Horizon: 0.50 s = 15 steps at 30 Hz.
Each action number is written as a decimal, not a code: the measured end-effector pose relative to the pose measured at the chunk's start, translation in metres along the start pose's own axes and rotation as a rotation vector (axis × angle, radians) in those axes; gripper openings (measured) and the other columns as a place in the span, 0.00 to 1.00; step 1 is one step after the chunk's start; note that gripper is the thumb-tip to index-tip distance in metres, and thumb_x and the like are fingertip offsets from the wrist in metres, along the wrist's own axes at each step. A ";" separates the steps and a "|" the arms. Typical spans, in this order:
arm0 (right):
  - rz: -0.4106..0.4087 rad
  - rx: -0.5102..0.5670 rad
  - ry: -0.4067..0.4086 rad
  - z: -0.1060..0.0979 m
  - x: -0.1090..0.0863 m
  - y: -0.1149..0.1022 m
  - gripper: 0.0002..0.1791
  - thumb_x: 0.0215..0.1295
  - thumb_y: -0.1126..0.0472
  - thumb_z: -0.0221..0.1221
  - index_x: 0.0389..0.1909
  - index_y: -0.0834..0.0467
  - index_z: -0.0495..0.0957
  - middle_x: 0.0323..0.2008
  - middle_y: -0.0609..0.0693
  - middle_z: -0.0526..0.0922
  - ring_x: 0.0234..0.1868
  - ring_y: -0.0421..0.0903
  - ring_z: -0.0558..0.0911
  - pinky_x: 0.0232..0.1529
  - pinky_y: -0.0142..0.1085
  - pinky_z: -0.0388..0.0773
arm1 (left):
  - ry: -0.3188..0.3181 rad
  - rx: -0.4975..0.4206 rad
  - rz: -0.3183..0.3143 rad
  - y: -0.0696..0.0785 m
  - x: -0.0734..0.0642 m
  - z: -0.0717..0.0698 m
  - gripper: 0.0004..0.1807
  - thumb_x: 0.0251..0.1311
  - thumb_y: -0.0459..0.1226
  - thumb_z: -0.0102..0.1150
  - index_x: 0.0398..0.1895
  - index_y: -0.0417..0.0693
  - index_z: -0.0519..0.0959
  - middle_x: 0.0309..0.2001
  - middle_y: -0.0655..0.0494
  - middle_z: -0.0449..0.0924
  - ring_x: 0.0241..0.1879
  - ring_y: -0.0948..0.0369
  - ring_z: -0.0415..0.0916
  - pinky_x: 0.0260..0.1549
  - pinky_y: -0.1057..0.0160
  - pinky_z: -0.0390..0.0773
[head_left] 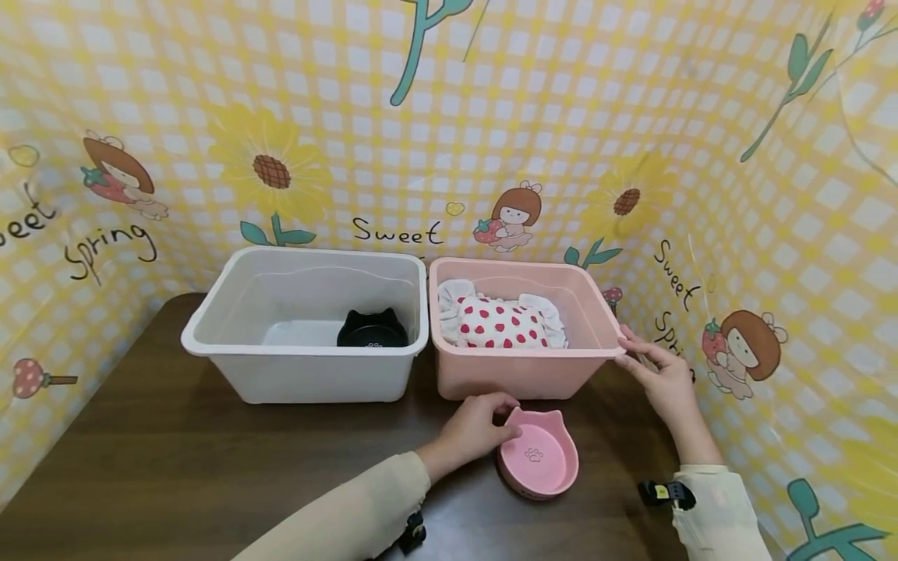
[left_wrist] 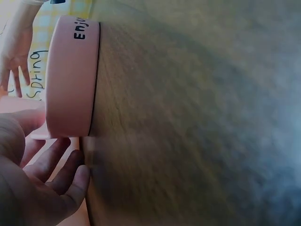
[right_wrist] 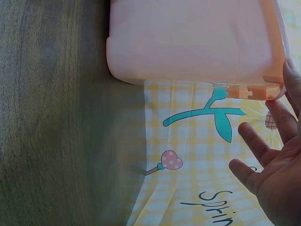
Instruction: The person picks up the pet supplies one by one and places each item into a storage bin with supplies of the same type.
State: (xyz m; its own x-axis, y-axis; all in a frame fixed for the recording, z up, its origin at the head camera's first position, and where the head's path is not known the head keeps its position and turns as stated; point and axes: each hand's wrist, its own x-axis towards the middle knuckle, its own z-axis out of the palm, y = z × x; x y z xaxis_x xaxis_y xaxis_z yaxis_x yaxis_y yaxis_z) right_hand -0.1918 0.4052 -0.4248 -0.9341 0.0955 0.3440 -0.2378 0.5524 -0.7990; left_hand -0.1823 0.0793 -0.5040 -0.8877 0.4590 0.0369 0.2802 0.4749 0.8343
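1. We locate the pink bowl (head_left: 539,460) at the lower centre-right of the head view, on the brown table (head_left: 175,460), just below the pink bin (head_left: 519,379). Its two ear points face the top of the frame, and a paw print marks its inner floor.
2. We see the left hand (head_left: 471,430) at the lower centre. Its fingers are narrow: the thumb lies over the bowl's rim and the other fingers are curled outside, pinching the wall. The left wrist view shows black lettering on the bowl's side, partly cut off.
3. We see the right hand (head_left: 662,382) at the right of the head view. Thumb and forefinger pinch the pink bin's near right rim corner; the right wrist view shows other fingers spread wide, clear of the wall.
4. Inside the pink bin we find a white ruffled cushion (head_left: 501,323) with red strawberry-like spots.
5. At centre-left stands the white bin (head_left: 323,382), just beside the pink bin. A black bowl (head_left: 372,327) with ear points sits at its right; the front rim hides the bowl's lower part.
6. Behind both bins we note a yellow-checked sheet (head_left: 561,117) printed with sunflowers and lettering.
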 end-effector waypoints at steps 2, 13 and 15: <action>0.002 0.012 0.004 0.000 0.001 0.001 0.22 0.67 0.58 0.69 0.59 0.61 0.83 0.65 0.49 0.78 0.63 0.25 0.75 0.61 0.16 0.65 | 0.013 0.001 0.003 0.000 0.001 0.001 0.19 0.62 0.42 0.72 0.55 0.51 0.84 0.46 0.63 0.86 0.46 0.62 0.81 0.49 0.62 0.83; -0.004 0.028 0.013 0.001 0.001 0.000 0.21 0.66 0.57 0.69 0.58 0.60 0.84 0.65 0.48 0.79 0.63 0.25 0.75 0.61 0.16 0.65 | 0.088 -0.031 -0.006 -0.001 0.009 0.006 0.05 0.63 0.39 0.70 0.41 0.52 0.88 0.34 0.66 0.85 0.32 0.71 0.78 0.34 0.71 0.81; -0.003 0.022 0.011 0.001 0.000 0.000 0.21 0.66 0.57 0.69 0.58 0.60 0.84 0.65 0.48 0.79 0.63 0.24 0.75 0.61 0.16 0.65 | 0.097 -0.038 -0.021 0.000 0.010 0.006 0.04 0.63 0.39 0.71 0.39 0.52 0.88 0.32 0.66 0.85 0.31 0.71 0.78 0.32 0.71 0.81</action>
State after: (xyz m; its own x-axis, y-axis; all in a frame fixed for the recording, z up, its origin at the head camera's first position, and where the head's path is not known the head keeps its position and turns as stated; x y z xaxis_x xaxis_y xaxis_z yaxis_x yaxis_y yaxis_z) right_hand -0.1921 0.4049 -0.4254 -0.9307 0.1029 0.3511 -0.2460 0.5343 -0.8087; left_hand -0.1888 0.0885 -0.5072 -0.9248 0.3738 0.0704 0.2487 0.4541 0.8555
